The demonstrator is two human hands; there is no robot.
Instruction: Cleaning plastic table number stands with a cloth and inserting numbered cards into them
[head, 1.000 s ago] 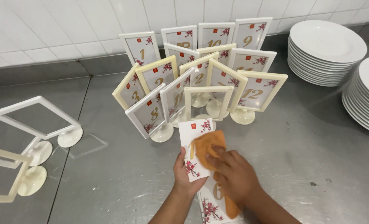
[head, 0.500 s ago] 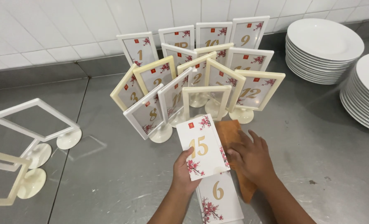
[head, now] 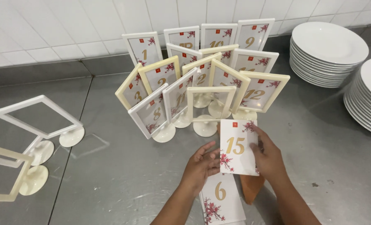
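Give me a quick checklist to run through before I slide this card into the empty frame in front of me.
1. White flower-printed number card gripped on both sides by left hand and right hand: ok.
2. Card upright and facing you: ok.
3. Empty cream plastic frame on a round foot has no card in it: ok.
4. That frame stands upright on the steel counter: ok.
5. Frame's slot open for the card: cannot tell.
6. Spare card and orange cloth lie on the counter under the hands, away from the frame: ok.
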